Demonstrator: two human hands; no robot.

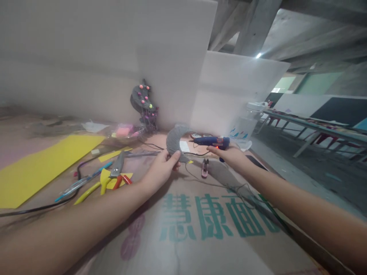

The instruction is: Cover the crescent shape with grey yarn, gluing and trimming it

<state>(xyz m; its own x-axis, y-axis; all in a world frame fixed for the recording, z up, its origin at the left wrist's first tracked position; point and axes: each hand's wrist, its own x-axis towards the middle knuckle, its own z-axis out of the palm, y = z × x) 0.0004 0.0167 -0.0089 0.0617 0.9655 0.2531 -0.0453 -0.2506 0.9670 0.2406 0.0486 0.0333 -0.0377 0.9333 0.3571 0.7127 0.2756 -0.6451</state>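
Crescent (pixel 172 140) wound in gray cord is held above the printed cardboard (pixel 183 254), lower part pinched by the left hand (pixel 163 167), long axis roughly upright, hollow facing right. From that side the right hand (pixel 231 154), closed around a blue glue gun (pixel 212 141), aims its tip at the hollow, seemingly short of touching. A pink clip (pixel 204 170) lies below; the white board (pixel 172 72) bounds the back, more room opening toward the person.

Matt, thread-wrapped crescent (pixel 172 142), plastic glue gun (pixel 211 141)
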